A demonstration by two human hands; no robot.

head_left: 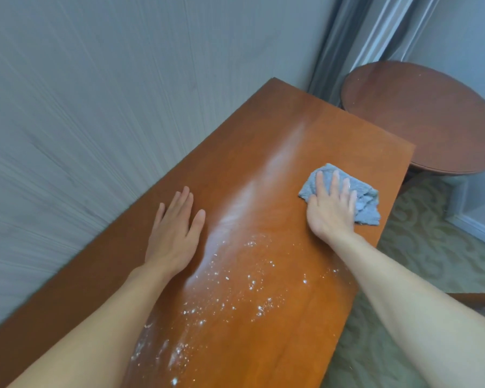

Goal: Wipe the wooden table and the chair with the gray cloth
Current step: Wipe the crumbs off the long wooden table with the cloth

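Observation:
A long reddish wooden table [263,141] runs from near me toward the far corner, along the wall. White crumbs and powder [235,281] lie scattered over its near middle, with a pale smear running up the centre. My right hand [331,208] presses flat on the crumpled gray cloth [367,200] near the table's right edge, fingers spread over it. My left hand [174,233] rests flat on the bare wood at the left, fingers together, holding nothing. A dark wooden piece at the right edge [479,299] may be part of the chair.
A round wooden side table [431,116] stands beyond the far right corner. Gray curtains [356,37] hang behind it. The wall [95,107] runs along the table's left side. Patterned greenish carpet [420,247] covers the floor to the right.

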